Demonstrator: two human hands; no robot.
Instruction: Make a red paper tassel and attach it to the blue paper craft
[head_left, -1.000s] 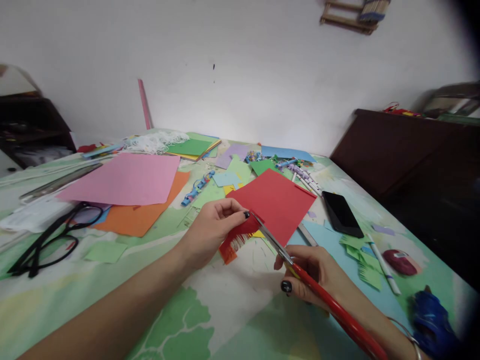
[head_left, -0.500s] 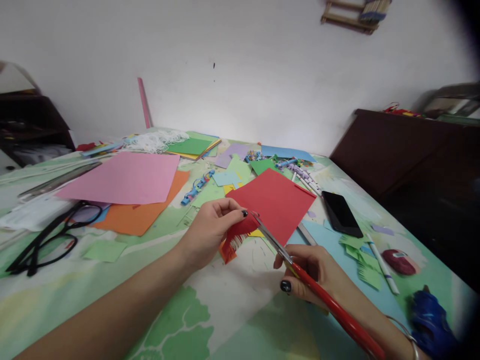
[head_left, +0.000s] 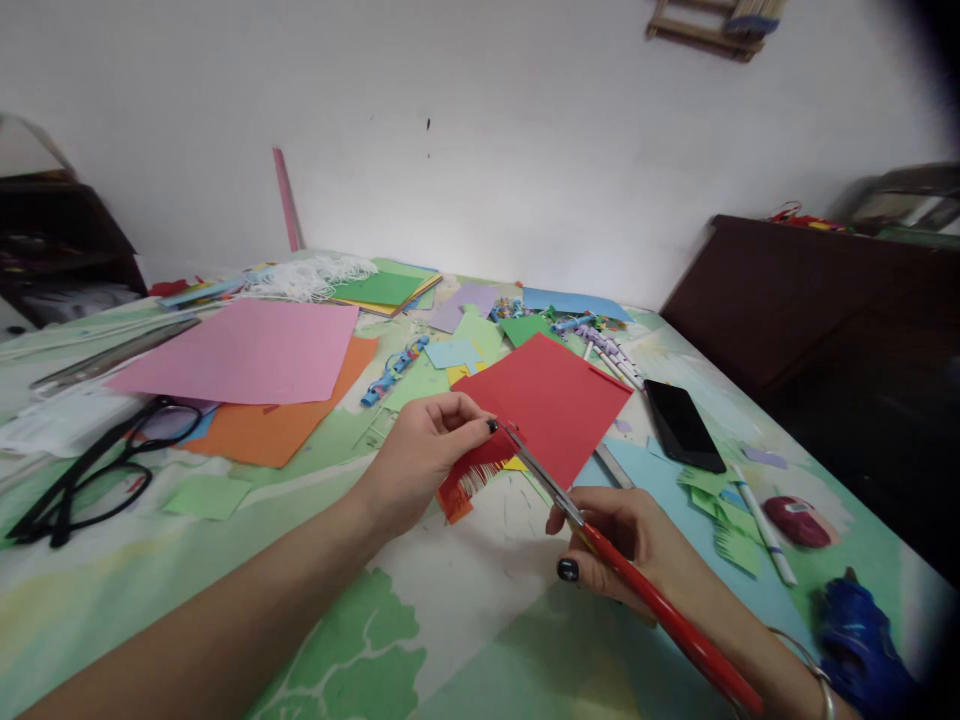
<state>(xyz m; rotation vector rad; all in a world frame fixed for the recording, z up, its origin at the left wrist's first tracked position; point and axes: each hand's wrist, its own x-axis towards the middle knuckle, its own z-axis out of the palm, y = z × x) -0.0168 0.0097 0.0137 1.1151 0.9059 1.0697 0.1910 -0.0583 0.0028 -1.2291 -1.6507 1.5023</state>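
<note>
Fringed red paper (head_left: pixel 486 464) in left fingers (head_left: pixel 471 436), scissors (head_left: pixel 631 572), unreadable label (head_left: pixel 802 508)

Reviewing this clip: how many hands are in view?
2. The left hand pinches a red fringed strip near the middle; the right hand, nearer the phone, holds the red-handled scissors. Neither is hidden, though the scissors cover part of the right.

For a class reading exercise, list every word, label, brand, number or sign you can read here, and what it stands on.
No text can be read.
Pale patch, perhaps a label, on the maroon rounded item: too small and blurred.
Black phone and red-handled scissors: none legible.
</note>
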